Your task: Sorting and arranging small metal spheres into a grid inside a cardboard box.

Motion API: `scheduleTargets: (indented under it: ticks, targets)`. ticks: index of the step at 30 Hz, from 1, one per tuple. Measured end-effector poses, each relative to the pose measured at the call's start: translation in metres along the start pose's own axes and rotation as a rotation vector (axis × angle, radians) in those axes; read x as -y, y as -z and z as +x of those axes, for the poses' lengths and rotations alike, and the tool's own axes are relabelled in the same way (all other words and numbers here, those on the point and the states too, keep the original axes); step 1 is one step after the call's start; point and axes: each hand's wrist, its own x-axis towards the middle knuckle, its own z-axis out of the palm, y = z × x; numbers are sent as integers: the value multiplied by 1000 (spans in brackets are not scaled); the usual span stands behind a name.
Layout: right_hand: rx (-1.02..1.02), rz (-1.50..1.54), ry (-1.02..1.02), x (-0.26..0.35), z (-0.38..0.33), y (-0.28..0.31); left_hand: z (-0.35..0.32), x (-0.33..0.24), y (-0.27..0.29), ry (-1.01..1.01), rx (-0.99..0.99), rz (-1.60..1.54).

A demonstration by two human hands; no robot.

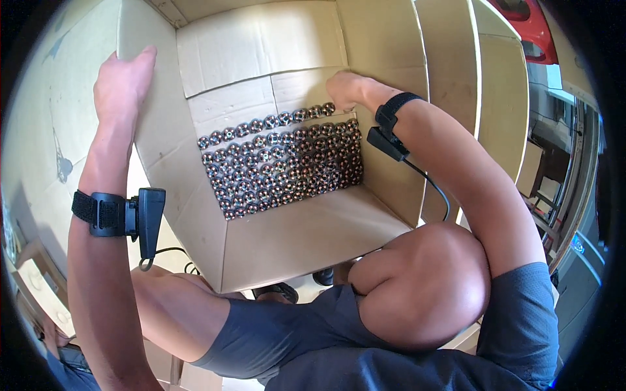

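Note:
An open cardboard box (293,215) stands before me between my knees. Rows of shiny, round metal pieces (280,159) cover much of its floor; their exact kind is unclear. One single row (261,124) lies at the far side, slightly apart from the packed block. My right hand (345,90) reaches inside to the right end of that row, its fingers curled downward and hidden, so what they hold cannot be made out. My left hand (124,85) grips the top edge of the box's left wall, thumb on the inner side.
Raised cardboard flaps (450,98) flank the box on the right. Both wrists carry strapped black devices (151,221) with cables. A red plastic object (538,29) is at the upper right, and shelves with cartons (541,169) stand at the right edge.

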Motion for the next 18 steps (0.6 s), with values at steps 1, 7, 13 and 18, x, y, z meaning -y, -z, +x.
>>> scheduleTargets:
  ticks: [1,7,13,18]
  targets:
    - [1,1,-2,-2,0,0,0,-1,-1,-8,-5,-9]
    - [-19,18,-78,5,-6,17,-2,-2,1,-6,-4,17]
    - [-158,206,-213,15,-8,14,-3,-1,3,-1,8,-2]
    - [-52,193,-178,14,-10,20,1,-2,0,-3,-5,2]
